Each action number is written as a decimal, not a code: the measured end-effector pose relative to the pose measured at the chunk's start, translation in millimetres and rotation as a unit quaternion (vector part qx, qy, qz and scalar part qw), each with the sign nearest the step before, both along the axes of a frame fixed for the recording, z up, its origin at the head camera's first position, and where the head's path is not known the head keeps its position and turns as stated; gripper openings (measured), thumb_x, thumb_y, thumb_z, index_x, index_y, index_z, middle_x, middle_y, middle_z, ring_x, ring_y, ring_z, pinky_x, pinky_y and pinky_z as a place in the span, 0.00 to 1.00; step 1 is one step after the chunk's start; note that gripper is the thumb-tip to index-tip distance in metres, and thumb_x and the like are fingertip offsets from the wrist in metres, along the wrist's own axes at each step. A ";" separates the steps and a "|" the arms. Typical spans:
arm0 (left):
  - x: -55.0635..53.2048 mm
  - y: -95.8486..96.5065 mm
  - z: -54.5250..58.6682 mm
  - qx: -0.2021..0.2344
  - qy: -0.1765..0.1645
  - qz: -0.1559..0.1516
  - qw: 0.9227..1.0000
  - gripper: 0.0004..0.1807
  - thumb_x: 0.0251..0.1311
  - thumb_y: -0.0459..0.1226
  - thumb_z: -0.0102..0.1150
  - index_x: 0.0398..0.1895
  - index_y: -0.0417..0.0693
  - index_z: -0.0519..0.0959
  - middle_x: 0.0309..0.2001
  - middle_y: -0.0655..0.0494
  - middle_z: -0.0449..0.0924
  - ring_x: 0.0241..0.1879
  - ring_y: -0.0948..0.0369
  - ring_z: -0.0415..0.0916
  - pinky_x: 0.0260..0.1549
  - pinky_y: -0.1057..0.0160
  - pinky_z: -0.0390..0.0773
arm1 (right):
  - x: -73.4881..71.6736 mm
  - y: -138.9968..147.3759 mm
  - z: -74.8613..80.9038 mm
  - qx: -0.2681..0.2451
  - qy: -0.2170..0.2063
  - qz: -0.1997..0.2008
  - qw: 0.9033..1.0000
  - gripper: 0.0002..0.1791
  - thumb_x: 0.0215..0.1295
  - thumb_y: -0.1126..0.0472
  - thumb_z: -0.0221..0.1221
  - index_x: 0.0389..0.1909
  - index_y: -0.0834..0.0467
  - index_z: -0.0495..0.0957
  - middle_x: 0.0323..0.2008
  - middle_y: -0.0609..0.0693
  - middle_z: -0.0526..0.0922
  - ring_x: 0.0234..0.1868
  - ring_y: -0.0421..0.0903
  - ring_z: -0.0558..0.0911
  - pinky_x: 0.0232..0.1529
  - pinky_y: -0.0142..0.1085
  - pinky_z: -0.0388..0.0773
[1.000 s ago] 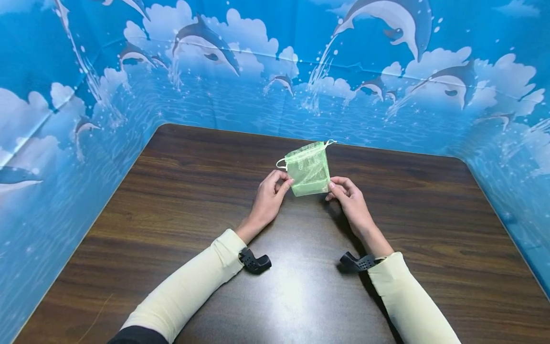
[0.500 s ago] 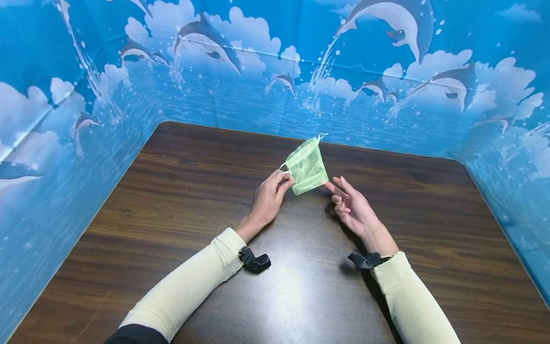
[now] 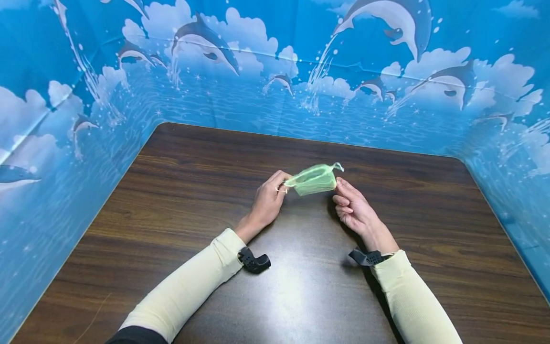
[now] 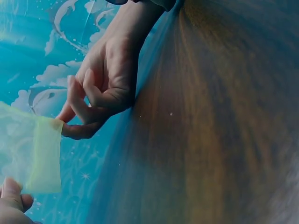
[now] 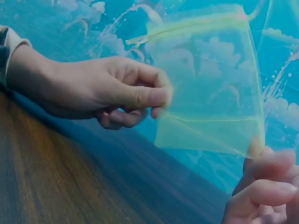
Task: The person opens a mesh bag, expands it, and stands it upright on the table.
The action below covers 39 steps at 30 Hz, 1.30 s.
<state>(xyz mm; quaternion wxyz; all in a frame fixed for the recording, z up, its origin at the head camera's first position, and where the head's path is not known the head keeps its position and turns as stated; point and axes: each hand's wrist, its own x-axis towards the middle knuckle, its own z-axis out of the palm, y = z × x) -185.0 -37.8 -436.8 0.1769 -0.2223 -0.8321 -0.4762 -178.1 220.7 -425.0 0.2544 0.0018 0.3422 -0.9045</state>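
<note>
A small see-through green drawstring pouch [image 3: 312, 179] hangs just above the dark wooden table [image 3: 193, 191], tipped nearly flat in the head view. My left hand [image 3: 284, 185] pinches its left edge between thumb and forefinger, near the white cord loop. In the right wrist view that left hand [image 5: 156, 100] grips the pouch [image 5: 205, 88] at its side. My right hand [image 3: 337, 185] has loosely bent fingers, and one fingertip touches the pouch's lower right corner. The left wrist view shows the right hand [image 4: 63, 125] meeting the corner of the pouch [image 4: 35, 156].
Blue walls printed with dolphins and clouds [image 3: 275, 71] enclose the table on the left, back and right. Both forearms wear pale yellow sleeves [image 3: 189, 286] with black wrist mounts [image 3: 254, 262]. Nothing else lies on the wood.
The right hand let go of the pouch's bottom corner, then came back to touch it. The pouch dropped from upright to nearly flat, held by the left hand.
</note>
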 end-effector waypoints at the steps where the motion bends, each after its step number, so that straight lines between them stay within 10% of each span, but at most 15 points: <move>1: 0.2 0.3 0.1 0.005 -0.005 0.001 1.000 0.10 0.72 0.26 0.50 0.45 0.45 0.80 0.44 0.51 0.83 0.34 0.57 0.75 0.35 0.58 0.73 | 0.2 -0.8 -0.5 -0.013 0.009 -0.002 1.000 0.08 0.85 0.59 0.43 0.47 0.53 0.71 0.30 0.43 0.75 0.19 0.32 0.57 0.15 0.20 0.59; 5: -0.3 1.4 0.1 0.019 -0.023 0.003 1.000 0.11 0.71 0.27 0.50 0.49 0.44 0.80 0.47 0.50 0.84 0.39 0.56 0.78 0.39 0.55 0.76 | 2.5 -3.4 -1.2 0.013 0.027 -0.030 0.999 0.08 0.85 0.62 0.43 0.49 0.53 0.71 0.32 0.43 0.76 0.19 0.32 0.55 0.16 0.20 0.57; 8: -1.6 1.7 -1.0 0.025 -0.038 0.000 0.999 0.07 0.77 0.33 0.51 0.49 0.45 0.80 0.48 0.51 0.83 0.43 0.56 0.80 0.43 0.53 0.78 | 3.9 -6.6 -1.5 0.144 0.067 -0.073 0.985 0.06 0.84 0.60 0.48 0.54 0.53 0.71 0.39 0.42 0.77 0.22 0.33 0.66 0.19 0.22 0.63; 13: -2.5 1.0 -2.2 0.018 -0.057 0.006 0.998 0.09 0.79 0.42 0.51 0.47 0.49 0.79 0.47 0.53 0.81 0.45 0.56 0.80 0.46 0.51 0.79 | 6.5 -11.5 -6.5 0.377 0.205 -0.123 0.895 0.18 0.80 0.62 0.53 0.65 0.60 0.70 0.57 0.52 0.76 0.41 0.39 0.76 0.36 0.29 0.75; 18: -2.1 0.7 -1.7 -0.009 -0.072 0.043 0.996 0.11 0.78 0.46 0.54 0.48 0.48 0.78 0.41 0.53 0.77 0.33 0.59 0.74 0.33 0.56 0.74 | 9.8 -11.3 -12.7 0.489 0.314 -0.108 0.807 0.23 0.74 0.69 0.54 0.68 0.60 0.71 0.63 0.58 0.75 0.56 0.45 0.75 0.46 0.29 0.74; 26: -2.8 0.0 -2.3 -0.020 -0.090 0.022 0.996 0.11 0.79 0.45 0.52 0.47 0.50 0.79 0.42 0.55 0.77 0.22 0.66 0.64 0.24 0.65 0.65 | 7.0 -14.2 -16.4 0.518 0.327 -0.109 0.782 0.19 0.79 0.56 0.57 0.65 0.58 0.74 0.54 0.56 0.77 0.50 0.44 0.78 0.42 0.29 0.73; 39: -5.1 -1.6 -5.5 -0.012 -0.069 -0.001 0.998 0.10 0.79 0.42 0.54 0.51 0.47 0.80 0.47 0.52 0.79 0.29 0.63 0.68 0.31 0.65 0.69 | 1.4 -19.1 -19.5 0.536 0.356 -0.147 0.751 0.12 0.75 0.63 0.61 0.54 0.63 0.81 0.60 0.57 0.79 0.46 0.44 0.77 0.44 0.28 0.72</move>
